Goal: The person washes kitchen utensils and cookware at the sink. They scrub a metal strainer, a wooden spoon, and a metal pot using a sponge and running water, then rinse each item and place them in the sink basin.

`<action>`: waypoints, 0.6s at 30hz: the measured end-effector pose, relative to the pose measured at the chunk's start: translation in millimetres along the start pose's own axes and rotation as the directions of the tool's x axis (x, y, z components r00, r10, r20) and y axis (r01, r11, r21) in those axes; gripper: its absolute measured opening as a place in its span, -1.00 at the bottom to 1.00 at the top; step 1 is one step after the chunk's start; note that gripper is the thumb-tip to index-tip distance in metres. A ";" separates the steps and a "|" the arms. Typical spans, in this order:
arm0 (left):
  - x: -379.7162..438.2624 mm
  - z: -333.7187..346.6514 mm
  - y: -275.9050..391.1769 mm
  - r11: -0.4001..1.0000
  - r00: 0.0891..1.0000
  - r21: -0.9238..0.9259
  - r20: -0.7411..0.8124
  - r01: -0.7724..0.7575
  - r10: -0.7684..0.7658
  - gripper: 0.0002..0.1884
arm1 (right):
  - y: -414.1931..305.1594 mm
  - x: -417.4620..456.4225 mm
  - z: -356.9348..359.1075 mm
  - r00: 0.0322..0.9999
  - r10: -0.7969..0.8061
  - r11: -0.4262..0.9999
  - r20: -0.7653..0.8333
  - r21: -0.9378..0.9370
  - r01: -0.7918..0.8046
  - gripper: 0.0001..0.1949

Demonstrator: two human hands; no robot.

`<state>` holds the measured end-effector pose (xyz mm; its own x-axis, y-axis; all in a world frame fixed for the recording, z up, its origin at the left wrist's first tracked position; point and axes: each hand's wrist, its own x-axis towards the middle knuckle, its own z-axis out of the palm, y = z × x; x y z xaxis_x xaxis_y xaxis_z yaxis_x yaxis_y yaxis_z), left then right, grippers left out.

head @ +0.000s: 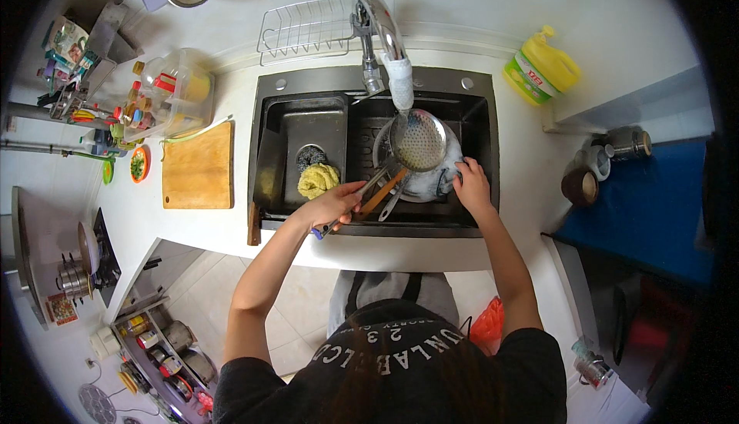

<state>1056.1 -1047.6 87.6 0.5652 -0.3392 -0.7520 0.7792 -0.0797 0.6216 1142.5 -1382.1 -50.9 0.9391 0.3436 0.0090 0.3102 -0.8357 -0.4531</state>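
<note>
My left hand [335, 207] grips the long handle of a metal skimmer [424, 144] with a perforated round bowl. The skimmer's bowl lies under the cloth-wrapped spout of the faucet [395, 37], where water seems to run onto it. Beneath it in the black sink [372, 230] is a round basin [381, 141], partly hidden. A greyish-white mass [447, 173], cloth or suds, fills its right side. My right hand [473, 187] touches this side with bent fingers; whether it grips anything is unclear. A wooden utensil handle [381, 196] and a metal utensil handle [392, 204] stick out toward me.
A yellow cloth [318, 181] and a dark scourer [310, 157] lie in the left sink tray [277, 135]. A wooden cutting board [198, 165] and a clear bin of bottles [202, 106] stand left. A yellow detergent jug [540, 69] is at right; a wire rack [306, 28] hangs behind.
</note>
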 end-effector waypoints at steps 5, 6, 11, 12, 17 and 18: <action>14.2 -10.9 4.9 0.999 0.999 -0.034 -0.040 -0.017 0.016 -0.45 | 5.5 -9.1 -11.6 1.000 0.008 0.999 -0.024 0.039 -0.007 -0.74; 9.3 -11.6 6.9 0.999 0.999 -0.039 -0.049 -0.011 0.009 -0.45 | 4.6 -11.1 -13.9 1.000 0.009 0.999 -0.017 0.048 -0.009 -0.74; -28.3 -14.8 -1.3 0.997 0.997 -0.074 -0.063 0.032 -0.037 -0.47 | 7.3 -17.3 -16.0 1.000 0.016 0.996 -0.013 0.085 -0.014 -0.75; -35.8 -12.2 -2.4 0.996 0.991 -0.041 -0.104 0.079 -0.083 -0.47 | 8.6 -17.3 -15.3 1.000 0.020 0.997 -0.016 0.078 -0.018 -0.76; -49.5 -4.8 -17.2 0.988 0.993 -0.097 0.002 0.120 -0.120 -0.47 | 12.5 -16.6 -14.3 1.000 0.012 0.996 -0.023 0.083 -0.010 -0.77; -47.8 -1.8 -16.5 0.986 0.992 -0.105 0.030 0.127 -0.124 -0.47 | 13.3 -15.9 -15.4 1.000 0.010 0.996 -0.022 0.089 -0.008 -0.77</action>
<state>1016.8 -1028.4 112.9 0.4557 -0.3542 -0.8166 0.8686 -0.0236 0.4950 1133.9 -1405.2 -43.4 0.9450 0.3261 0.0238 0.2884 -0.7969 -0.5308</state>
